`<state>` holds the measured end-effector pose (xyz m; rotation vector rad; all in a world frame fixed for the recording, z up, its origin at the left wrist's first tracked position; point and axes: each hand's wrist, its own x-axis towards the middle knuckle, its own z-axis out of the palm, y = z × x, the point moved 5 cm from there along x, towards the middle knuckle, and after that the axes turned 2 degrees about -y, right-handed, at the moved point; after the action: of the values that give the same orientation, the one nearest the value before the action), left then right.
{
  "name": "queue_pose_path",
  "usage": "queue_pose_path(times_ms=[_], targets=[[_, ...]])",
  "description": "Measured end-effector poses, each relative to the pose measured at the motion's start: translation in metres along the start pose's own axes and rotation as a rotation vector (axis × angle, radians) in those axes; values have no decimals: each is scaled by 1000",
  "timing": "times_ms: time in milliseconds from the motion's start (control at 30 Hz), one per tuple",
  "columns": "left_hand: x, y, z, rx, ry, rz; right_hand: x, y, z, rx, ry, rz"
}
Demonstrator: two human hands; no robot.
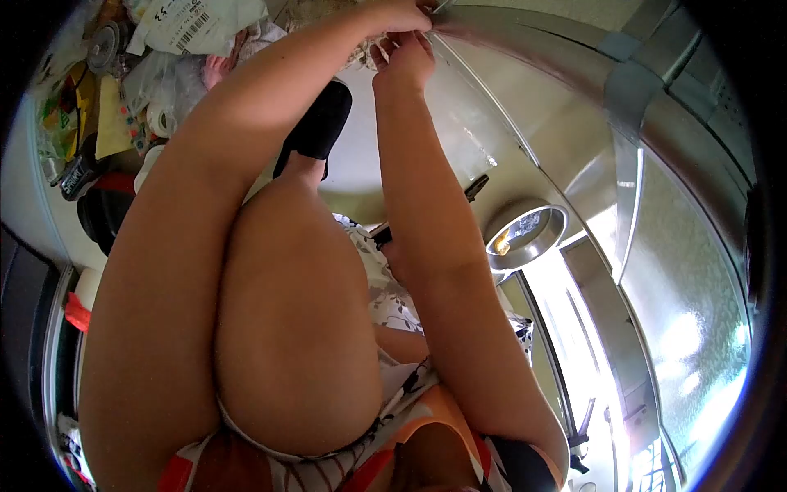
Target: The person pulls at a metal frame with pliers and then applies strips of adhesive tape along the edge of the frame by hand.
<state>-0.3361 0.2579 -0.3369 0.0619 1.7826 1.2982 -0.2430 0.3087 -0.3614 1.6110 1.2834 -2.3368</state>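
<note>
At the top edge of the view, my left hand reaches to the end of a long brownish panel edge, its fingers bent together there. Just below it is my right hand, with curled fingertips pointing up toward the left hand. Both hands are close together, almost touching. What lies between the fingers is too small and partly hidden to make out. Behind the hands some rough, light brown material shows. Below them, a black slipper is on my foot.
A heap of plastic bags and packages lies at upper left, with a white labelled bag on top. A round metal basin stands right of my right arm. Glossy panels rise along the right side.
</note>
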Motion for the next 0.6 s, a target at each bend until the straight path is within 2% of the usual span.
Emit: queue_pose_path(times_ms=[33, 100, 200, 233, 300, 433, 533, 567, 600], targets=[[-5, 1, 1, -46, -21, -44, 0, 3, 1, 61, -30, 44], [1, -2, 3, 117, 7, 17, 0, 9, -1, 185, -86, 131], [14, -10, 9, 318, 22, 130, 3, 8, -9, 176, -109, 146], [17, -10, 10, 374, 26, 174, 5, 5, -11, 91, -119, 112], [22, -12, 13, 393, -21, 117, 7, -1, -17, -79, -132, 44], [22, -8, 21, 378, 8, -31, 5, -7, -21, -66, -88, 4], [27, -18, 38, 481, -65, -47, 1, -6, -32, -81, -47, -51], [28, -28, 54, 287, -173, -34, 1, -4, -34, -100, -27, -96], [27, -27, 58, 340, -146, -1, 3, -3, -37, -121, -7, -142]])
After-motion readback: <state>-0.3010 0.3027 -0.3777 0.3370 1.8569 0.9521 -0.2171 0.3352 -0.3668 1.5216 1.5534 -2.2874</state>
